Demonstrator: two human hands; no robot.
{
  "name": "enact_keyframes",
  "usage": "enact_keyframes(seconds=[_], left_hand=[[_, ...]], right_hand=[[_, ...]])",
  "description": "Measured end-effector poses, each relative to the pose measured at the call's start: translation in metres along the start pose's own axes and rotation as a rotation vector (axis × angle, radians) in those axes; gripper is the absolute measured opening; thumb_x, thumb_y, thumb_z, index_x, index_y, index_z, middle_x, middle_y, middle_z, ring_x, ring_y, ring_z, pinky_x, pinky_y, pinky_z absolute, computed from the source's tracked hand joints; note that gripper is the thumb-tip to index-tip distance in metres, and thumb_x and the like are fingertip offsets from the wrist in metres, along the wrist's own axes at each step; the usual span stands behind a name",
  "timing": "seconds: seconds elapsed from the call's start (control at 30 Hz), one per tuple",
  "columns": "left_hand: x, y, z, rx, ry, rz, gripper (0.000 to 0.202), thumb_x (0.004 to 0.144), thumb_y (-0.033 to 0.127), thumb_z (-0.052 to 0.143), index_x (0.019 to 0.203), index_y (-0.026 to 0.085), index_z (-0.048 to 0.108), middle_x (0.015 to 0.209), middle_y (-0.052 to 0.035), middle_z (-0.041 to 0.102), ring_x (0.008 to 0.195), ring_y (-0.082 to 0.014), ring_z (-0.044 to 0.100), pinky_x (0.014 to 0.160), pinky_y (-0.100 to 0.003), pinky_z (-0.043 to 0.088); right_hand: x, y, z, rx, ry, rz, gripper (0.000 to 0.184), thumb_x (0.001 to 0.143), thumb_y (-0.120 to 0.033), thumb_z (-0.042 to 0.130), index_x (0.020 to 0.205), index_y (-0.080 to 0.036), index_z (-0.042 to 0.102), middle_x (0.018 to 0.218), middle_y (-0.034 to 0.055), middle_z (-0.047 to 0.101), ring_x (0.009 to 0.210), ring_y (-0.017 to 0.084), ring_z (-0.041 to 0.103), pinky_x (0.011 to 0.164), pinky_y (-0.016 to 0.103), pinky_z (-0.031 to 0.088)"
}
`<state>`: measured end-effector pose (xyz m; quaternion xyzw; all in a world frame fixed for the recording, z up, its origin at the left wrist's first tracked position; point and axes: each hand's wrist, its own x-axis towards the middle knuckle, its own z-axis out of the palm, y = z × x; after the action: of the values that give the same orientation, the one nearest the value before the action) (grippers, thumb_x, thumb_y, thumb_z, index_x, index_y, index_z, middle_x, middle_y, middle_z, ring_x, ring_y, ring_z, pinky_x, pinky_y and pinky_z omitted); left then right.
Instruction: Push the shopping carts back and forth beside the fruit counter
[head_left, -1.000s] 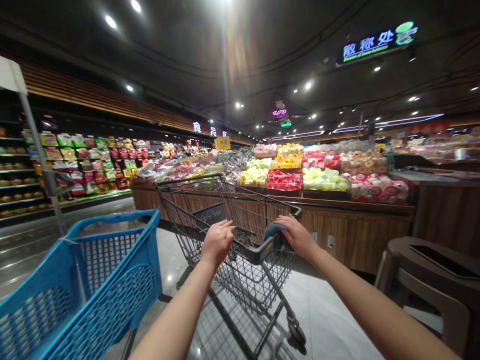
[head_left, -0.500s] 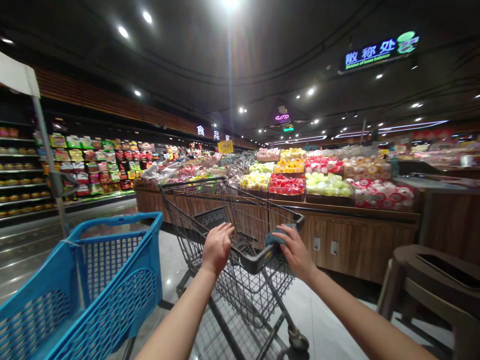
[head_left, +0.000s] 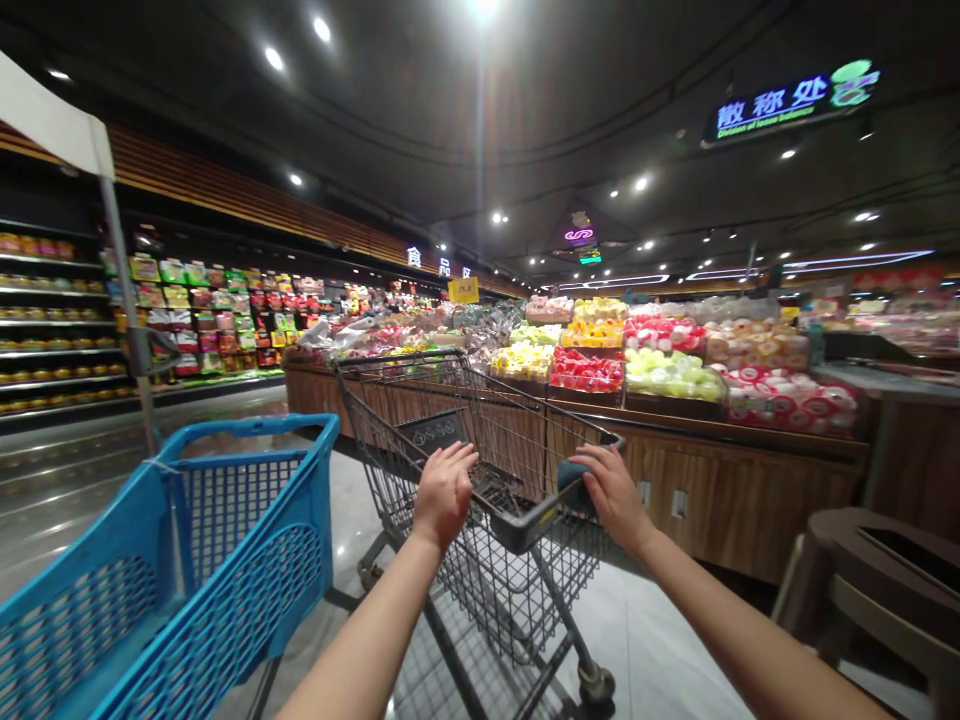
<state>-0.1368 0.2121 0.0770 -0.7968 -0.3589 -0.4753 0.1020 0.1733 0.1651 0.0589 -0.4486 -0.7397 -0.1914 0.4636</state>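
Observation:
A black wire shopping cart (head_left: 517,595) stands in front of me, turned at an angle. My left hand (head_left: 444,490) lies over its near left rim, fingers together and curled across the edge; the grip underneath is partly hidden. At the cart's near end bar, my right hand (head_left: 616,495) presses a dark blue-green cloth (head_left: 574,480) against the rim, fingers bent over it. Inside the basket, a dark panel (head_left: 433,430) with round symbols shows beyond my left hand.
A blue plastic shopping cart (head_left: 247,560) stands close on the left. Behind is a wood-fronted display counter (head_left: 720,490) with piles of packaged sweets. A brown stool (head_left: 885,560) with a dark flat thing on top is at right. Stocked shelves (head_left: 56,320) line the far left.
The view has turned slightly left, so the surroundings sit further right. My right hand and the cloth have slid a little to the right along the end bar. My left hand stays on the rim.

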Motion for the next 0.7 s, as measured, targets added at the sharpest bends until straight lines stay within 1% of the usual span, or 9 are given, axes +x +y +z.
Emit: enact_keyframes(seconds=[0.17, 0.23, 0.27, 0.33, 0.4, 0.47, 0.53, 0.6, 0.7], left_hand=[[-0.003, 0.003, -0.003, -0.003, 0.001, -0.048, 0.046, 0.094, 0.026, 0.027, 0.116, 0.022, 0.067, 0.128, -0.0040, 0.066, 0.130, -0.0230, 0.050, 0.117, -0.058, 0.021], [-0.004, 0.003, -0.006, 0.007, -0.015, -0.055, 0.046, 0.094, 0.026, 0.026, 0.116, 0.023, 0.067, 0.129, -0.0040, 0.066, 0.130, -0.0231, 0.050, 0.117, -0.059, 0.019], [-0.004, 0.002, -0.008, 0.012, -0.026, -0.057, 0.047, 0.094, 0.027, 0.026, 0.116, 0.023, 0.067, 0.129, -0.0042, 0.066, 0.129, -0.0232, 0.050, 0.117, -0.059, 0.019], [-0.004, 0.002, -0.010, 0.017, -0.051, -0.063, 0.047, 0.094, 0.027, 0.026, 0.115, 0.022, 0.068, 0.128, -0.0045, 0.066, 0.129, -0.0230, 0.051, 0.117, -0.058, 0.020], [-0.003, 0.001, -0.011, 0.019, -0.068, -0.068, 0.046, 0.094, 0.027, 0.027, 0.114, 0.023, 0.068, 0.128, -0.0044, 0.066, 0.128, -0.0228, 0.052, 0.117, -0.058, 0.021], [-0.002, 0.002, -0.010, 0.021, -0.073, -0.068, 0.045, 0.094, 0.027, 0.028, 0.113, 0.023, 0.069, 0.127, -0.0040, 0.067, 0.127, -0.0226, 0.053, 0.116, -0.057, 0.021], [-0.002, 0.003, -0.008, 0.022, -0.069, -0.067, 0.045, 0.094, 0.027, 0.028, 0.112, 0.023, 0.069, 0.126, -0.0038, 0.067, 0.126, -0.0223, 0.053, 0.117, -0.057, 0.021], [-0.002, 0.005, -0.006, 0.020, -0.059, -0.068, 0.045, 0.094, 0.028, 0.027, 0.113, 0.023, 0.069, 0.126, -0.0036, 0.067, 0.126, -0.0220, 0.054, 0.117, -0.057, 0.021], [-0.001, 0.008, -0.002, 0.010, -0.035, -0.077, 0.045, 0.094, 0.027, 0.028, 0.113, 0.023, 0.068, 0.125, -0.0034, 0.068, 0.125, -0.0222, 0.053, 0.117, -0.057, 0.020]], right_hand=[[-0.011, -0.054, 0.011, 0.053, 0.001, -0.052, 0.034, 0.098, -0.035, 0.037, 0.125, -0.031, 0.059, 0.130, 0.0060, 0.054, 0.126, 0.024, 0.048, 0.118, 0.056, 0.016], [-0.011, -0.062, 0.013, 0.059, 0.017, -0.071, 0.034, 0.098, -0.034, 0.038, 0.125, -0.030, 0.058, 0.129, 0.0064, 0.055, 0.124, 0.024, 0.049, 0.117, 0.055, 0.018], [-0.010, -0.062, 0.013, 0.059, 0.017, -0.089, 0.034, 0.097, -0.033, 0.039, 0.124, -0.029, 0.059, 0.127, 0.0066, 0.057, 0.122, 0.023, 0.051, 0.117, 0.054, 0.021], [-0.006, -0.051, 0.009, 0.058, -0.017, -0.148, 0.032, 0.097, -0.032, 0.041, 0.122, -0.028, 0.059, 0.122, 0.0066, 0.061, 0.117, 0.022, 0.054, 0.115, 0.052, 0.027], [-0.001, -0.032, 0.004, 0.049, -0.071, -0.191, 0.030, 0.096, -0.032, 0.044, 0.121, -0.027, 0.060, 0.117, 0.0062, 0.064, 0.112, 0.021, 0.057, 0.112, 0.049, 0.032], [0.003, -0.008, -0.002, 0.024, -0.095, -0.169, 0.029, 0.097, -0.032, 0.044, 0.119, -0.027, 0.061, 0.114, 0.0058, 0.065, 0.110, 0.021, 0.058, 0.110, 0.050, 0.034], [0.005, 0.013, -0.007, -0.007, -0.081, -0.109, 0.028, 0.097, -0.034, 0.043, 0.118, -0.027, 0.062, 0.116, 0.0057, 0.065, 0.111, 0.022, 0.058, 0.111, 0.051, 0.034], [0.005, 0.028, -0.008, -0.017, -0.058, -0.059, 0.028, 0.097, -0.035, 0.043, 0.116, -0.026, 0.062, 0.118, 0.0057, 0.064, 0.114, 0.023, 0.057, 0.112, 0.053, 0.031], [0.003, 0.028, -0.004, 0.005, 0.000, 0.013, 0.029, 0.098, -0.035, 0.040, 0.112, -0.025, 0.063, 0.117, 0.0056, 0.064, 0.118, 0.023, 0.054, 0.115, 0.055, 0.025]])
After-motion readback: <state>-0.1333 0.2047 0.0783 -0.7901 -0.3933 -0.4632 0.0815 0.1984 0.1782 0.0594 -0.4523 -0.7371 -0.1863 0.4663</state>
